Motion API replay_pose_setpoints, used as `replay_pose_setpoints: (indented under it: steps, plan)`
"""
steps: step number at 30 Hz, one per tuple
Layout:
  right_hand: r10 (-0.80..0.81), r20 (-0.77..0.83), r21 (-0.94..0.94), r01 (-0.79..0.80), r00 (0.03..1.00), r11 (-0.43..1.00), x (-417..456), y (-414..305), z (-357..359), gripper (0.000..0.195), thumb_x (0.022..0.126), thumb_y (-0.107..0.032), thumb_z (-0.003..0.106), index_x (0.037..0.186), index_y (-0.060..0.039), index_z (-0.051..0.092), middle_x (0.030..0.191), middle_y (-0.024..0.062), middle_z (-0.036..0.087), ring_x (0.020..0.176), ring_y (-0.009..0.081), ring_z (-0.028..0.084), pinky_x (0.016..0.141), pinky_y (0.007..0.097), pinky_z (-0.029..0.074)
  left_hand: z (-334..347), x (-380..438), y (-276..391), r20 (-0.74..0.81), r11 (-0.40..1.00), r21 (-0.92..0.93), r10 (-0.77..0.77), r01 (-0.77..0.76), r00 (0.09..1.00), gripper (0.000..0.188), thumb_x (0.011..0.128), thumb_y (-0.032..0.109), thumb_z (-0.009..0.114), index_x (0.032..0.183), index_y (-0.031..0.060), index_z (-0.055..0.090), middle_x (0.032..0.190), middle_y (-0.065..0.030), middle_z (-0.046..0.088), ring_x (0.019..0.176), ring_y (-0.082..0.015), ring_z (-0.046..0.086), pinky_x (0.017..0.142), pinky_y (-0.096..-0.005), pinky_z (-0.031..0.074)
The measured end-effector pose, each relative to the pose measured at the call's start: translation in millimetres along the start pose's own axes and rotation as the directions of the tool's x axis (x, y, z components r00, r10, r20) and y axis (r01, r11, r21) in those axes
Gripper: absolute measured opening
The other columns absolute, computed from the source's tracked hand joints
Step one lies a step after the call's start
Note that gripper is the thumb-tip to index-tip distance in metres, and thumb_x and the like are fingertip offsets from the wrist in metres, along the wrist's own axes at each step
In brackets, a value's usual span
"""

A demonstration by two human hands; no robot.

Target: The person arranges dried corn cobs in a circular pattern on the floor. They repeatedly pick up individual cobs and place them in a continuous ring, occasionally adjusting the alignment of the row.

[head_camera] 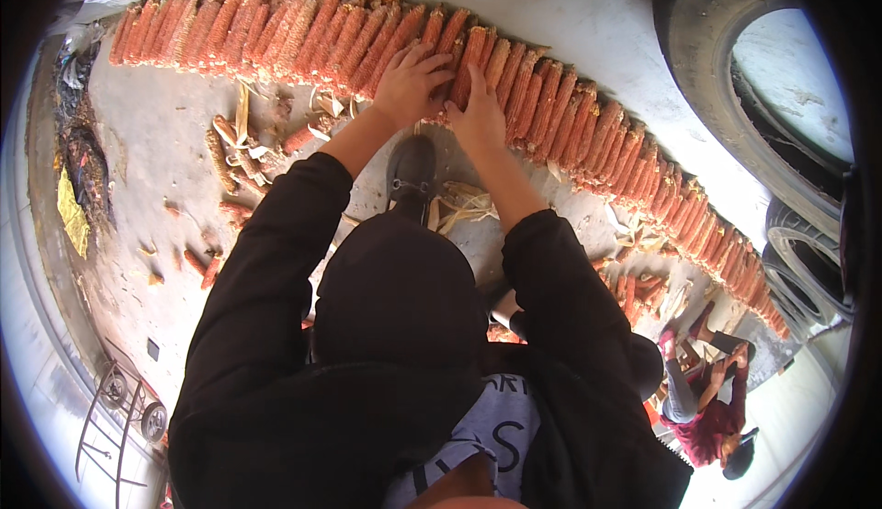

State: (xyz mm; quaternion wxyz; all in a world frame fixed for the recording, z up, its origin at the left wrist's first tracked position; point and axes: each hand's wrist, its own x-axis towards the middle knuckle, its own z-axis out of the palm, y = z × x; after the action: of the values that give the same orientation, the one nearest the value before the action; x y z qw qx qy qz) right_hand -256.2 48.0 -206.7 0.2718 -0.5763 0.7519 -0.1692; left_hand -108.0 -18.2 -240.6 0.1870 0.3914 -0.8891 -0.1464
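Observation:
A long stacked row of reddish corn cobs (344, 33) curves along the foot of a pale wall. My left hand (413, 82) rests on the cobs near the row's middle, its fingers spread over their tops. Just to its right, my right hand (479, 109) touches the cobs, thumb and finger apart, with a cob's face showing between the two hands. Whether either hand grips a cob is hidden by the fingers. My black shoe (412, 164) stands on the floor below my hands.
Loose cobs (220, 154) and dry husks (465, 206) litter the floor. Large tires (696, 47) lean at the right. Another person (710, 419) sits at the lower right near a cob pile (641, 292). A metal hand cart (117, 419) stands lower left.

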Motion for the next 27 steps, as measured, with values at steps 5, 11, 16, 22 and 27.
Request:
replay_pose_setpoints:
  steps: [5,11,16,22,27]
  plan:
    - [-0.134,0.119,-0.161,0.152,0.984,0.975,14,22,-3,0.073,0.087,-0.028,0.065,0.148,-0.0108,0.029,0.129,0.0247,0.048,0.110,0.0394,0.058,0.088,0.0452,0.051,-1,4,-3,0.028,0.999,-0.033,0.004,-0.003,1.000,0.040,0.073,0.024,0.074,0.112,0.0191,0.068,0.137,0.0025,0.053,0.134,-0.0260,0.039,0.109,-0.0457,0.032]
    - [-0.176,0.194,-0.215,0.216,0.965,0.952,17,23,-6,0.070,0.087,-0.031,0.067,0.147,-0.0129,0.034,0.127,0.0191,0.050,0.115,0.0362,0.055,0.090,0.0439,0.051,-4,2,-2,0.057,1.000,0.024,0.004,-0.005,0.998,0.045,0.074,0.025,0.073,0.118,0.0188,0.065,0.137,0.0024,0.053,0.134,-0.0261,0.039,0.109,-0.0455,0.032]
    - [-0.025,0.295,-0.259,0.105,0.955,0.960,23,4,-11,0.072,0.085,-0.035,0.070,0.146,-0.0187,0.036,0.127,0.0160,0.051,0.115,0.0344,0.055,0.089,0.0425,0.052,-3,2,-2,0.057,0.999,0.043,-0.016,0.013,0.998,0.050,0.076,0.025,0.073,0.124,0.0163,0.061,0.138,0.0023,0.052,0.134,-0.0261,0.039,0.109,-0.0454,0.031]
    - [-0.022,0.284,-0.278,0.105,0.959,0.955,24,5,-5,0.075,0.083,-0.035,0.072,0.147,-0.0203,0.035,0.126,0.0164,0.050,0.114,0.0331,0.056,0.090,0.0431,0.052,-5,2,0,0.097,0.999,0.051,-0.003,-0.002,0.995,0.054,0.077,0.025,0.072,0.128,0.0132,0.058,0.140,-0.0007,0.050,0.136,-0.0266,0.037,0.112,-0.0450,0.028]
    - [-0.087,0.218,0.195,0.044,0.972,0.980,21,36,-41,0.073,0.084,-0.031,0.069,0.147,-0.0169,0.035,0.124,0.0186,0.056,0.110,0.0320,0.059,0.093,0.0442,0.049,-5,6,13,0.122,0.993,0.093,0.062,-0.073,0.991,0.066,0.082,0.033,0.068,0.141,0.0125,0.044,0.149,-0.0057,0.039,0.141,-0.0273,0.030,0.115,-0.0449,0.023]
